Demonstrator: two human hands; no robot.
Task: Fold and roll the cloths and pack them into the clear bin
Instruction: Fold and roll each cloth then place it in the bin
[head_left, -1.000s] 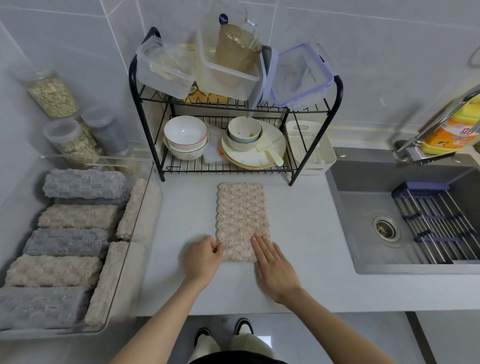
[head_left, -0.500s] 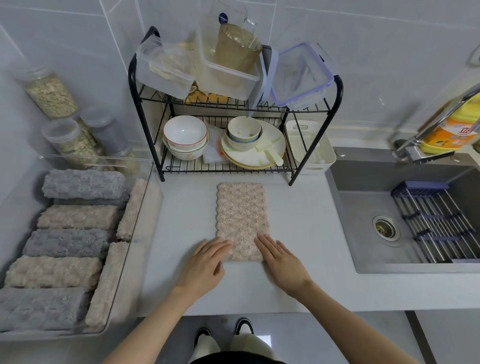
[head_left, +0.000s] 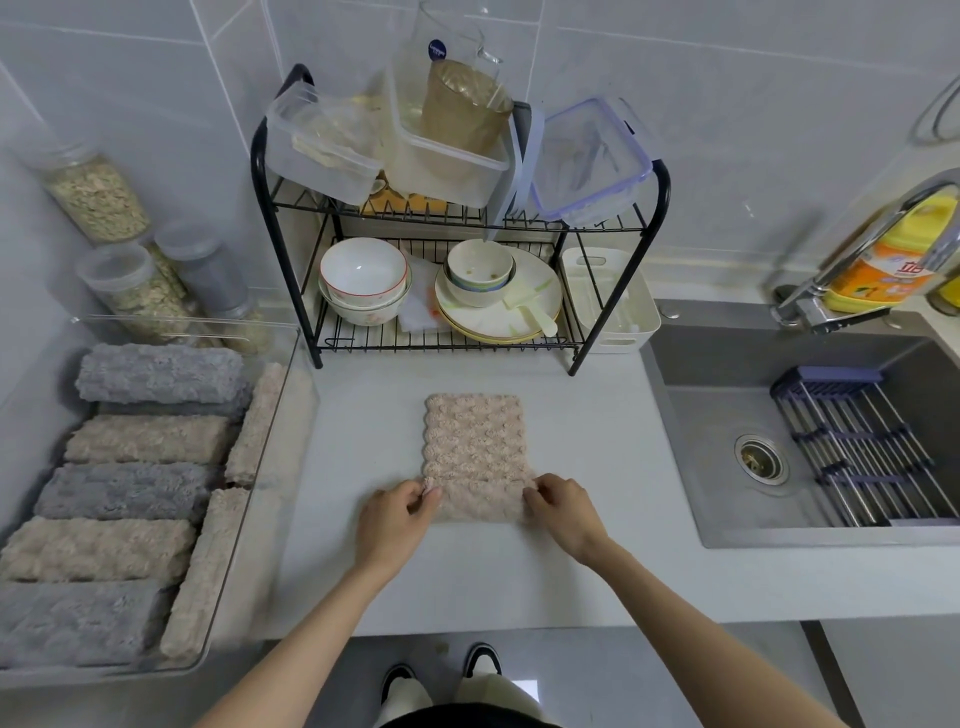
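A beige textured cloth (head_left: 474, 441) lies folded into a long strip on the white counter (head_left: 597, 545), running away from me. Its near end is turned up and over into a first fold. My left hand (head_left: 392, 522) pinches the left corner of that turned end. My right hand (head_left: 563, 512) pinches the right corner. The clear bin (head_left: 260, 467) stands at the left of the counter and holds several rolled cloths, grey (head_left: 161, 373) and beige (head_left: 148, 439), laid in rows, with more beige rolls along its right wall.
A black wire dish rack (head_left: 457, 343) with bowls, plates and plastic boxes stands just behind the cloth. Jars of oats (head_left: 96, 200) sit at the back left. A sink (head_left: 779, 452) with a drying rack and tap lies to the right. The counter's front edge is near my wrists.
Both hands went from lying flat beside and on the cloth's near end to pinching its two near corners. That end has been lifted and turned over away from me.
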